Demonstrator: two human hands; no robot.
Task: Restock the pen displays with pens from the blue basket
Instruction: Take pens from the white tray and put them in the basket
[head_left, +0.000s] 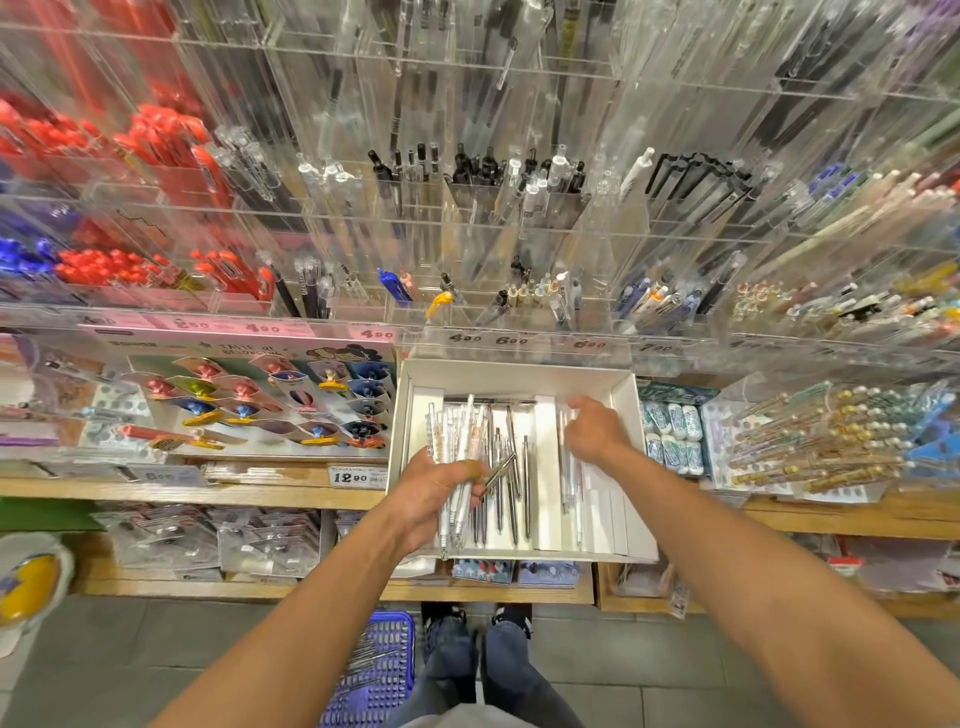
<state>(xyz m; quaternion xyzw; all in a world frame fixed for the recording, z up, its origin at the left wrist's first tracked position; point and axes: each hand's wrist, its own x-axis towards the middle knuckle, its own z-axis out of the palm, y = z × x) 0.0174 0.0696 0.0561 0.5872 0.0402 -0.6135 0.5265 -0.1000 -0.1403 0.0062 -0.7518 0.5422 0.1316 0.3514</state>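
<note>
My left hand (434, 493) grips a bunch of clear and white pens (460, 441) over the left part of a white cardboard box (631, 467) on the shelf. Several silver pens (511, 478) lie loose in the box's middle section. My right hand (592, 428) reaches into the box's right section, its fingers curled at some clear pens (566, 478); whether it holds one is unclear. The blue basket (382, 670) stands on the floor by my feet with pens in it. Clear acrylic pen displays (467, 234) fill the wall above.
Price tags (483, 340) run along the display's lower edge. A card of novelty clips (270, 400) lies left of the box, erasers (672, 434) and beaded pens (821, 441) to the right. Packaged goods sit on the lower wooden shelf (208, 590).
</note>
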